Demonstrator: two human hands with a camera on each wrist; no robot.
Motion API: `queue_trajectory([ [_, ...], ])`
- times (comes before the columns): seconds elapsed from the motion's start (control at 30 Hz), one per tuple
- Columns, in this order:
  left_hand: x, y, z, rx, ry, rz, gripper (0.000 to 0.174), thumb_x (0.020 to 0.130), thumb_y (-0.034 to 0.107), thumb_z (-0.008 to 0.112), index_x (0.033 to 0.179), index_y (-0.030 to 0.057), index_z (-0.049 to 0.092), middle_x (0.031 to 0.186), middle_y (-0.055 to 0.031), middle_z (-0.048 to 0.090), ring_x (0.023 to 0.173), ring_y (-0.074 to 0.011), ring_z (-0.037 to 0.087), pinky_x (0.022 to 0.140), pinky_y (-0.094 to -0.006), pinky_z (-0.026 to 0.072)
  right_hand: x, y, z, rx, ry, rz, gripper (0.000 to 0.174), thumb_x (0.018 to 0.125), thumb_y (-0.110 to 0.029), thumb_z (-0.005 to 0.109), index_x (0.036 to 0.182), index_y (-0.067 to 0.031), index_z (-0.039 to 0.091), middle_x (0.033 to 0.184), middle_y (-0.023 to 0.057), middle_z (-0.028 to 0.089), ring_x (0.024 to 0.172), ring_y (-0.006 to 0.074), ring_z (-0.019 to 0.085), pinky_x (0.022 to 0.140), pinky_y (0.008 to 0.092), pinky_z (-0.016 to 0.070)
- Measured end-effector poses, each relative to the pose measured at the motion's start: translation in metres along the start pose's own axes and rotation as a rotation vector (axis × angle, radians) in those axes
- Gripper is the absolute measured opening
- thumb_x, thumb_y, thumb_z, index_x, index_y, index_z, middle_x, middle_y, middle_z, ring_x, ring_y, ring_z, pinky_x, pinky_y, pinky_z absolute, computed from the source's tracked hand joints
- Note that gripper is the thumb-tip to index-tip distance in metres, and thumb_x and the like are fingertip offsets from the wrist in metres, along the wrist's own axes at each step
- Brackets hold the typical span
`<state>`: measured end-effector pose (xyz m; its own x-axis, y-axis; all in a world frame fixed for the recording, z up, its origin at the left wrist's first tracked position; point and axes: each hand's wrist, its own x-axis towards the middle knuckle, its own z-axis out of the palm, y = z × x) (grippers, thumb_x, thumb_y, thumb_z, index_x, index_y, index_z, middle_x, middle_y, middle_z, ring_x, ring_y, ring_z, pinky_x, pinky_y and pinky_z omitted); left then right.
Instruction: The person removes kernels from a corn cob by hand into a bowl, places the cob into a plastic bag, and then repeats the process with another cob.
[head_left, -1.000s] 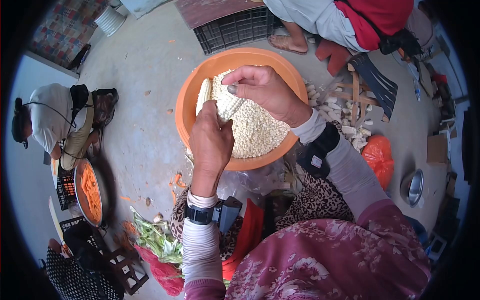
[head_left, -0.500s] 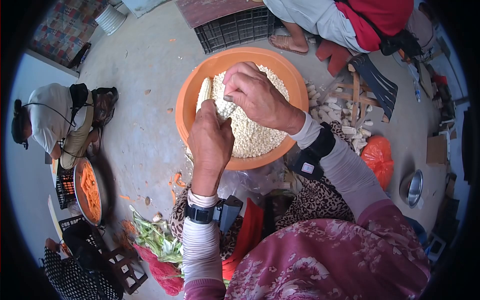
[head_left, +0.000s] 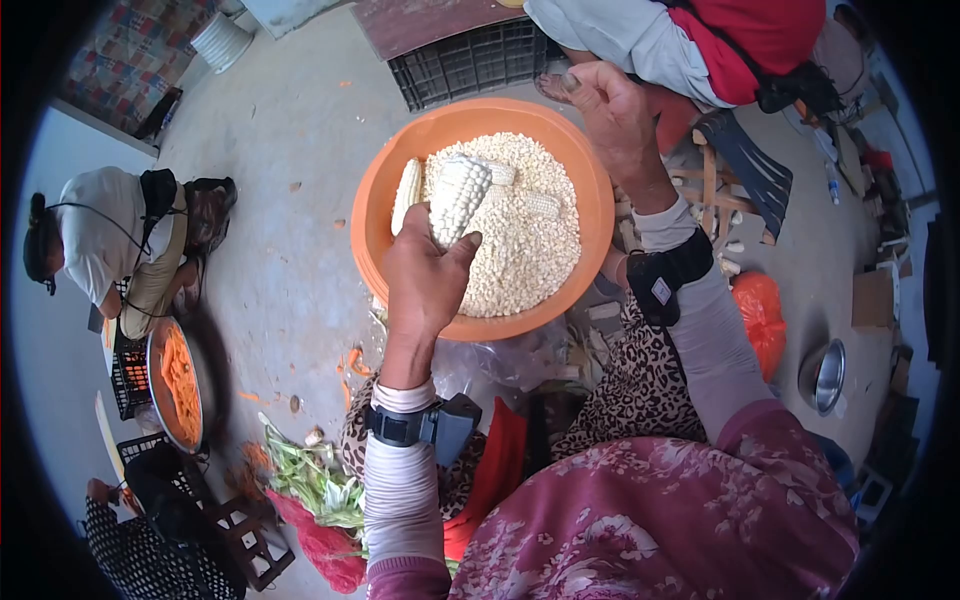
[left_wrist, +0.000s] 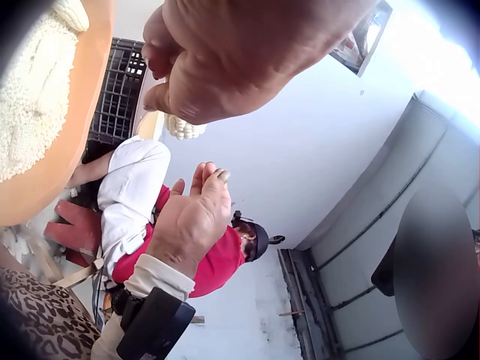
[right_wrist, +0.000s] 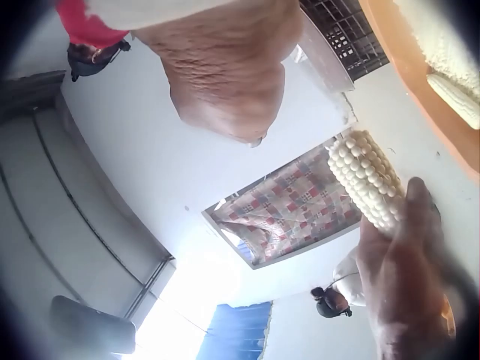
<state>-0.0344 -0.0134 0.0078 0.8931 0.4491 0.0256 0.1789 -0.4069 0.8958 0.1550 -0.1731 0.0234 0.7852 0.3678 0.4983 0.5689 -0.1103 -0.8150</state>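
Observation:
My left hand (head_left: 425, 285) grips a thick corn cob (head_left: 458, 198) with pale kernels over the orange basin (head_left: 375, 250). Thumb and fingers hold its lower end; the right wrist view shows rows of kernels on the cob's exposed part. Raised past the basin's right rim, my right hand (head_left: 618, 115) has its fingers loosely bent, and nothing shows between them. Loose kernels (head_left: 520, 255) heap inside the basin. A slim cob (head_left: 408, 190) leans on its left wall, while two more cobs, one nearer the right (head_left: 542, 206), lie on the kernels.
Bare cobs (head_left: 733, 247) litter the floor right of the basin, near a wooden stool (head_left: 712, 190) and an orange bag (head_left: 760, 310). Behind stands a black crate (head_left: 470, 72), with a seated person (head_left: 640, 45) beside it. Left, another person (head_left: 110, 220) bends near a bowl of orange shreds (head_left: 180, 385).
My right hand has left the cob, swinging up and right beyond the basin. The left hand still holds the cob, now uncovered, and two cobs behind it have come into view.

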Motion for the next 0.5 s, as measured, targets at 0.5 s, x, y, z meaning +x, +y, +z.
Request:
queue_trajectory([
  [0.5,-0.004,0.018,0.006,-0.571,-0.236,-0.268,0.038,0.080,0.000,0.065,0.116,0.0000,0.052,0.100,-0.0029,0.062,0.084,-0.0087,0.056,0.072,-0.0227,0.0444,-0.034,-0.031,0.024,0.495,-0.454,0.523,0.049,0.091,-0.038,0.053,0.120,0.0013,0.049,0.112,0.0075,0.054,0.103,0.0141,0.051,0.085,0.0313,0.0430],
])
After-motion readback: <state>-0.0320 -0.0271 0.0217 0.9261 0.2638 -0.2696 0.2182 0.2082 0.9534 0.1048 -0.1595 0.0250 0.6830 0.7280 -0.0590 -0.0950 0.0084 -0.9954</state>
